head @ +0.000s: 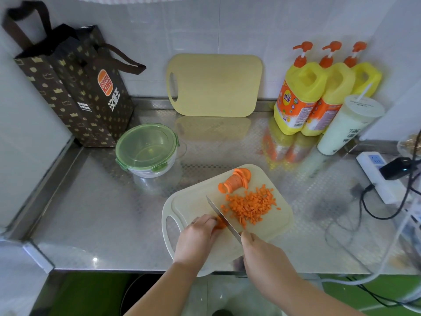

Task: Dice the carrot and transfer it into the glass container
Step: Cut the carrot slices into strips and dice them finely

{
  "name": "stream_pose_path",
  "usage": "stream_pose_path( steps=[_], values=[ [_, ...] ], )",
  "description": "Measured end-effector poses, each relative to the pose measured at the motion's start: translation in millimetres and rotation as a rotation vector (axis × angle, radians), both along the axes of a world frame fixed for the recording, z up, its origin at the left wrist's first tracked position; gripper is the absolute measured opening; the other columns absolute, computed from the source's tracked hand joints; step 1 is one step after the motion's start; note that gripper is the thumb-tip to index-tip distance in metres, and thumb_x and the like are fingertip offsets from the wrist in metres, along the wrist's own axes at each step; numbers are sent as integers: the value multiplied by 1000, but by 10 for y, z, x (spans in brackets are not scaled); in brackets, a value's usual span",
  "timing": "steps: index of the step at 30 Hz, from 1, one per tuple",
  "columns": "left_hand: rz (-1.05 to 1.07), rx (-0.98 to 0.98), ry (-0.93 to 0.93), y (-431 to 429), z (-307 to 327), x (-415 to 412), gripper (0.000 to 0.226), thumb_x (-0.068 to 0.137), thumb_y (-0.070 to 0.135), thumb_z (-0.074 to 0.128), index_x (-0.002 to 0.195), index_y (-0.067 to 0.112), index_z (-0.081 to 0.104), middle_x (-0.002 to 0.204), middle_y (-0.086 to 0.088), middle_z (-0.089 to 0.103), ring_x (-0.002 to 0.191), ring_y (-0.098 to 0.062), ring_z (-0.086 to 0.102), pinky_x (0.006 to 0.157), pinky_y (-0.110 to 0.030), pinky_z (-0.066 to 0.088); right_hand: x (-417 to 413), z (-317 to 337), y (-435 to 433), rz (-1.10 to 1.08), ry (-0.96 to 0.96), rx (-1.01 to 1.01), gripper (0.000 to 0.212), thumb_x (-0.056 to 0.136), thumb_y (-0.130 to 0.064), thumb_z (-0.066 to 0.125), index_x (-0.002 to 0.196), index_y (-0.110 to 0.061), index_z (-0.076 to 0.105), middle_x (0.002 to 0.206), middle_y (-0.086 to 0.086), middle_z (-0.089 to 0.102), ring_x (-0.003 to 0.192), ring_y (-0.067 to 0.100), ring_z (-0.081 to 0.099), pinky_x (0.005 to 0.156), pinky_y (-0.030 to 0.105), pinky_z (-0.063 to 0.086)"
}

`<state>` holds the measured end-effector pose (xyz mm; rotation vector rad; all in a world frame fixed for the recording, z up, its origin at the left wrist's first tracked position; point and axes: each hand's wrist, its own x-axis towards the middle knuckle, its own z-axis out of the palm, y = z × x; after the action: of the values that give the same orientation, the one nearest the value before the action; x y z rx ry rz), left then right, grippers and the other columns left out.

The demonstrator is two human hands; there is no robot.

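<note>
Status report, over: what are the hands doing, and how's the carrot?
Right hand grips knife, left hand pins carrot piece. Diced pile on cutting board, sliced stack uncut. Lid on glass container, blocks transfer.

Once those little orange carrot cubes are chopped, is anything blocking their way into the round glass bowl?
Yes: the translucent green snap-on lid sits on the round glass container, covering its opening, so it must come off first. Otherwise nothing stands on the steel counter between the pile of diced carrot and the container.
</note>
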<state>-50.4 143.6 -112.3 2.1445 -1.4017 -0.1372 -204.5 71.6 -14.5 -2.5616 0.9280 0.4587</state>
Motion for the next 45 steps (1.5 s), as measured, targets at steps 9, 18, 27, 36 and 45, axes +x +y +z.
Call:
stream_pose_path(
  steps=[9, 18, 27, 36, 45],
  values=[
    [33, -49, -52, -12, -2, -25, 25, 80, 38, 47, 79, 28, 71, 79, 15, 65, 68, -10, 63, 48, -22, 51, 62, -104, -54, -56, 17, 41, 25, 90, -5, 43, 114, -14, 41, 104, -4, 59, 88, 20, 63, 67, 30, 43],
    [39, -115, 39, 35, 63, -24, 9, 82, 39, 58, 86, 32, 62, 87, 17, 62, 72, -5, 62, 51, -23, 53, -24, 70, -143, -43, -96, 1, 11, 98, -18, 37, 109, -19, 40, 85, -6, 44, 77, 18, 48, 65, 28, 36],
    [18, -77, -59, 83, 62, 47, 23, 79, 39, 51, 88, 25, 66, 89, 14, 64, 71, -6, 63, 49, -17, 50, 19, 159, -11, 11, -30, -31, 18, 95, -12, 41, 113, -16, 41, 90, -5, 46, 74, 23, 48, 57, 29, 32],
    [-19, -22, -57, 77, 31, 16, 20, 66, 19, 83, 81, 27, 71, 82, 16, 67, 73, -10, 65, 47, -17, 50, 59, -16, 13, 10, 30, -13, 26, 92, -9, 46, 116, -13, 40, 96, -3, 51, 72, 20, 46, 59, 30, 36],
    [-7, -41, -46, 58, 72, 34, 17, 77, 35, 56, 81, 29, 72, 82, 18, 67, 72, -7, 64, 48, -18, 51, 107, -35, -80, -64, -18, 54, 9, 94, -10, 40, 97, -18, 39, 81, -4, 49, 78, 21, 53, 64, 28, 38]
  ],
)
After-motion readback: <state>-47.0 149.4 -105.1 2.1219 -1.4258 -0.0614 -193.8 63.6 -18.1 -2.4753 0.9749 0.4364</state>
